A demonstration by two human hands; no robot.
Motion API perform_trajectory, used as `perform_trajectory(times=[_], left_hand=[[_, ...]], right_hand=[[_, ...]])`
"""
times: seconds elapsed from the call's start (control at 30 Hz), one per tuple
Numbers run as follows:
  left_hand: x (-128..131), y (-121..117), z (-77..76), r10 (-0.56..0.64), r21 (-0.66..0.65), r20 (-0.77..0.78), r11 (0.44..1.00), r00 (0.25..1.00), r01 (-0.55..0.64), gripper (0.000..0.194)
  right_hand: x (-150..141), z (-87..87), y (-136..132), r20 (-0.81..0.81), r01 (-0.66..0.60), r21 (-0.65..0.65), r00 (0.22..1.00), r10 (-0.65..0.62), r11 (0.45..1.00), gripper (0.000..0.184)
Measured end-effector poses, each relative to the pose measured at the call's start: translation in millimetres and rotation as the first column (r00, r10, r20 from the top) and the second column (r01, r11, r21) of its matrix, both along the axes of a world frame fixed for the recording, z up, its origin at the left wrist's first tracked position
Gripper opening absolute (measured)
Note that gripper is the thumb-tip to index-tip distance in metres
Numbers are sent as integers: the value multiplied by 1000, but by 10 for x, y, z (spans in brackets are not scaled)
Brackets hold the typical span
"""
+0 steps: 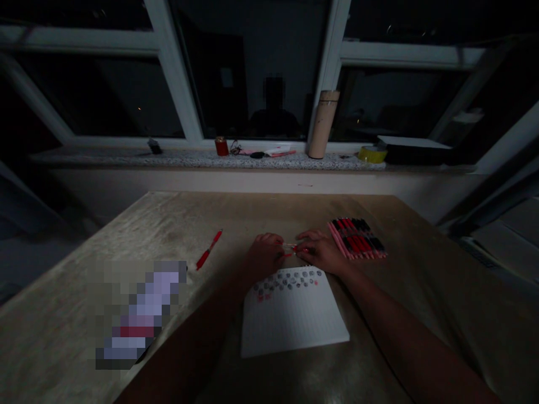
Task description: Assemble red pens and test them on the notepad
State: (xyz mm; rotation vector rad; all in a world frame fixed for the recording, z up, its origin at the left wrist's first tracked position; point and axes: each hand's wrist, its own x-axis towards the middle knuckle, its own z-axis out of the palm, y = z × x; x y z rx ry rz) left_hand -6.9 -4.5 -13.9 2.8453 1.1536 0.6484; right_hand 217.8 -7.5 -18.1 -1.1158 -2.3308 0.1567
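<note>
Both hands meet just beyond the top edge of a lined notepad [295, 320]. My left hand [267, 255] is closed, its fingertips pinching one end of a red pen [288, 247] that looks to be in parts. At the other end, my right hand [320, 252] pinches the same pen between thumb and fingers. Thin, pale and red pieces show in the gap between the hands; the dim light hides their exact shapes. Dark scribbled circles and some red marks cover the upper part of the page. A second red pen [209, 249] lies on the table to the left.
Right of my hands lies a row of several red and black pens [357, 238]. A blurred-out flat object [143, 314] rests at the table's left [236, 207]. On the windowsill [185, 159] stand a tall flask [323, 126], a red jar [221, 147] and a yellow tape roll [372, 154].
</note>
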Motion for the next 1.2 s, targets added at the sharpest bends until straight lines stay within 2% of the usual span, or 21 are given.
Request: perform_trajectory(times=[0.47,0.9,1.2], left_hand=[[-13,-5,-28,-2,-17,56,1000,998,3,16],[-10,-31,23,-67,-10,68,998,995,68,23],[-8,-19,22,25,29,120,999,992,-29,26]], right_hand=[[-68,37,-23,77,-8,-27,997,10,1000,10],[-196,129,-137,38,-100,56,995,98,993,14],[-127,118,-93,-3,-36,81,999,36,996,14]])
